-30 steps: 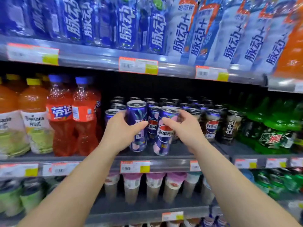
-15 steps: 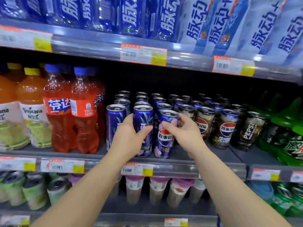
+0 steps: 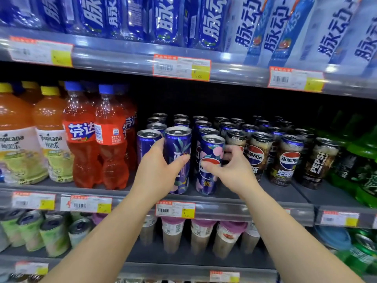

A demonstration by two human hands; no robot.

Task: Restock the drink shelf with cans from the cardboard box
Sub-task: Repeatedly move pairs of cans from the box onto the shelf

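Note:
Two tall purple Pepsi cans stand at the front edge of the middle shelf. My left hand grips the left can, thumb across its front and fingers behind. My right hand holds the right can, thumb on the logo and fingers curled round its right side. Both cans are upright with their bases on the shelf. Behind them stand rows of matching purple cans. The cardboard box is out of view.
Red Fanta bottles and Tropicana bottles stand left of the cans. Dark Pepsi cans and green bottles fill the right. Blue bottles line the shelf above; cups sit below.
Both hands have set their cans lower and further forward, down onto the front of the shelf. The camera has moved closer.

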